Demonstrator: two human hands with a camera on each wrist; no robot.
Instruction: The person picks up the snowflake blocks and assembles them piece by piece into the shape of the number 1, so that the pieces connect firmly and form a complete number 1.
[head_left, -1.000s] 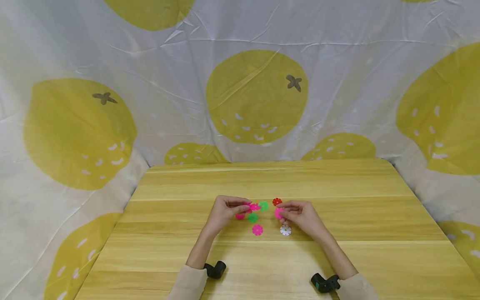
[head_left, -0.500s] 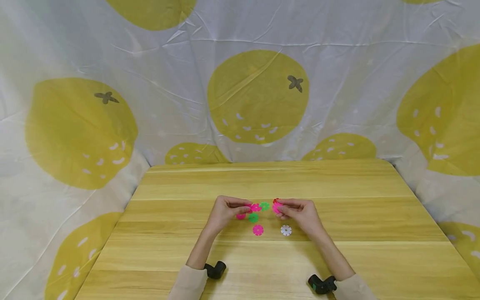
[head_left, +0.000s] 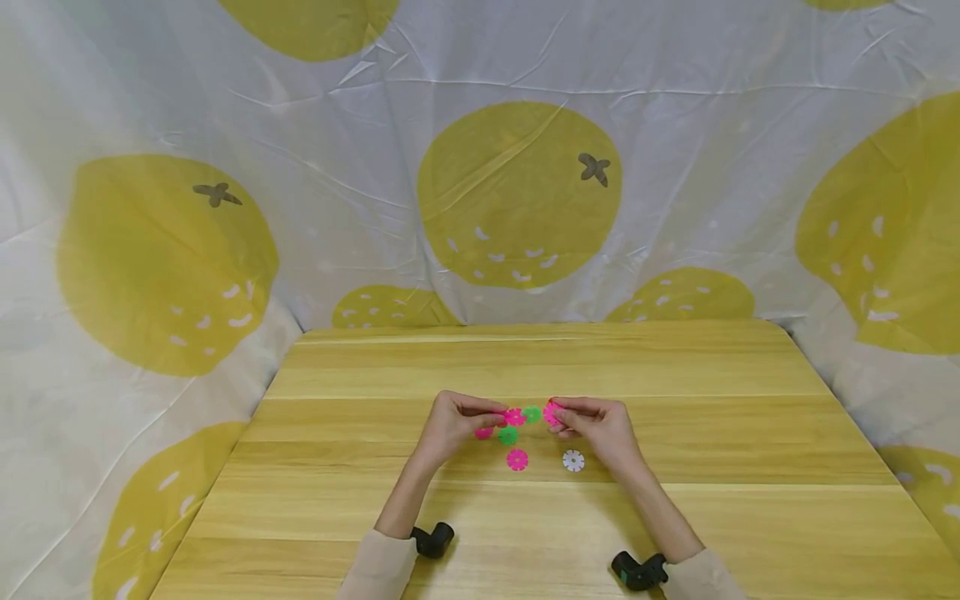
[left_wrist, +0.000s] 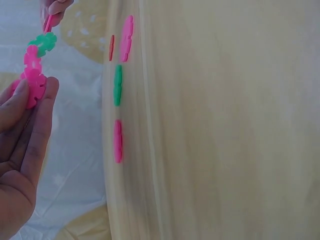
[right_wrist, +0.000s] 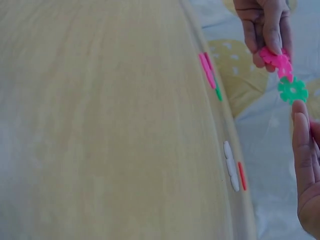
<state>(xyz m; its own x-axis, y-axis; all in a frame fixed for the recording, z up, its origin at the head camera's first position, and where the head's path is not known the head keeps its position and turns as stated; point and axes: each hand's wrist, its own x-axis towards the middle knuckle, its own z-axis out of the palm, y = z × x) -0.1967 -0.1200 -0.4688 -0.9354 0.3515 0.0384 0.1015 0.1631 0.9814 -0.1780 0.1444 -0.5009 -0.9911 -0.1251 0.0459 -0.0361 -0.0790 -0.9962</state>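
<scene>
Tabletop (head_left: pixel 690 371); left grip (head_left: pixel 452 423) pinches linked discs (left_wrist: pixel 32 63)

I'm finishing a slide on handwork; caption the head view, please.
Above a wood-grained table, the left hand pinches a joined pink-and-green chain while the right hand holds a pink disc.

This looks like a makeshift filming corner, screened off with cloth (head_left: pixel 345 192). Beyond the left hand (head_left: pixel 453 421) and the right hand (head_left: pixel 600 425) it hangs as a backdrop, pale, creased and printed with big yellow lemons (head_left: pixel 517 200); it also closes in the 2 sides, out past each hand. Below the hands stands 1 table (head_left: pixel 675 358) with a wood-grained top and rounded far corners. Back from the hands, at the wrists, sit 2 black cameras (head_left: pixel 435 540), which suit a recording set-up. Whether home, office or lab lies behind the cloth cannot be told.
</scene>
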